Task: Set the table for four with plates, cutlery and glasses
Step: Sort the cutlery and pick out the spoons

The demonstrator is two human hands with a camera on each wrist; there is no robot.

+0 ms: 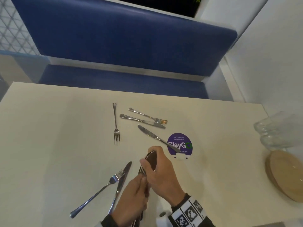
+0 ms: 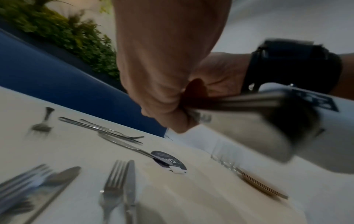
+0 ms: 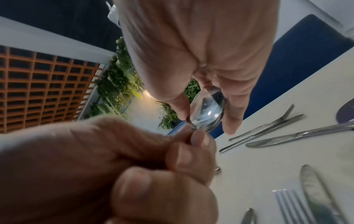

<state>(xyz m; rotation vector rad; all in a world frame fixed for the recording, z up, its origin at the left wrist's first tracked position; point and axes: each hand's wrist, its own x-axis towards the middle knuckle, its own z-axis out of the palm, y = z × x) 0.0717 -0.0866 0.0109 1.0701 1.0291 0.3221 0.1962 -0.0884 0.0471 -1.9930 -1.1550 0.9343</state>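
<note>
A white table (image 1: 49, 136) is seen from above, with a blue bench (image 1: 124, 40) behind its far edge. Toward the left of the cutlery, a lone fork (image 1: 116, 123) is laid with its tines pointing to the near side. At the near left, a second fork (image 1: 98, 192) is laid crossed over a knife (image 1: 120, 182), the two touching. The left hand (image 1: 132, 199) is closed around the handles of a bundle of spoons (image 1: 142, 171), which is held up off the table. Just to its right, the right hand (image 1: 161, 174) is curled over the spoon bowls; in the right wrist view one bowl (image 3: 207, 112) is pinched between thumb and fingers (image 3: 232, 115). How many spoons are held cannot be told.

Farther back, right of the lone fork, a third fork (image 1: 147, 115) and a second knife (image 1: 141, 120) are laid side by side, nearly touching. Nearer, a third knife (image 1: 157, 138) is laid slantwise, its handle end resting on a round purple sticker (image 1: 185, 140) on the table top. Black-and-white marker bands (image 1: 188, 213) are worn on the right wrist.

At the far right edge of the table, clear glasses (image 1: 275, 128) are stood together, blurred, and just in front of them a stack of tan plates (image 1: 285, 174) is set.
</note>
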